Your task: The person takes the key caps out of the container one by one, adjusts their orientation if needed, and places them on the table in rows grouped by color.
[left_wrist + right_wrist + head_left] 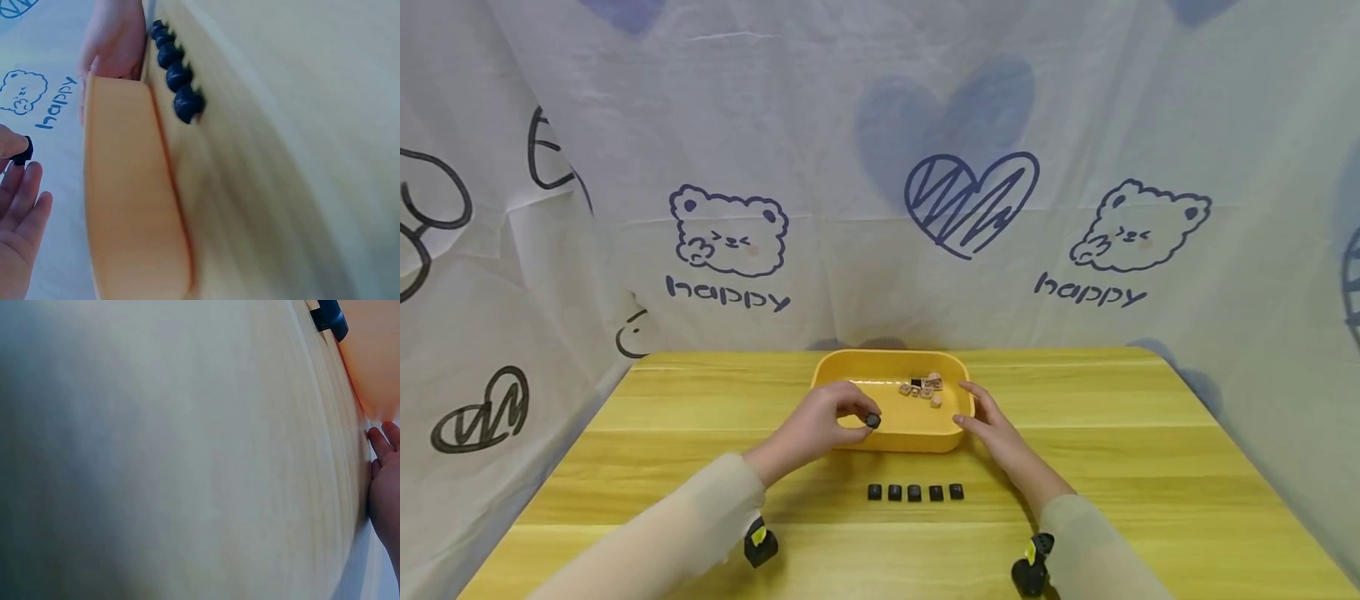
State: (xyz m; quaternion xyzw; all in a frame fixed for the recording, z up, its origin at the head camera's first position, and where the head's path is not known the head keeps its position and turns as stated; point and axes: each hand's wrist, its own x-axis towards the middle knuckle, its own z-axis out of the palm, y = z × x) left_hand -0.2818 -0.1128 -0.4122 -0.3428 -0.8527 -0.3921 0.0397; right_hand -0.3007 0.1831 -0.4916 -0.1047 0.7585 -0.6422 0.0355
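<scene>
My left hand point(820, 421) pinches a black keycap point(872, 421) between thumb and fingertips, above the near left part of a yellow tray point(880, 443). In the left wrist view the same keycap point(24, 152) shows at the fingertips. At the tray's right end, my right hand point(1000, 429) rests against the rim with its fingers fairly straight. Inside the tray, towards the right, lie several beige keycaps point(927, 392) and a black one point(916, 382). A row of several black keycaps point(913, 493) stands on the table in front of the tray.
The yellow wood-grain table point(1120, 467) carries the tray near its back edge. Behind it and at both sides hangs a white cloth point(850, 275) with printed hearts and bears. Small black devices point(760, 543) are strapped at both wrists.
</scene>
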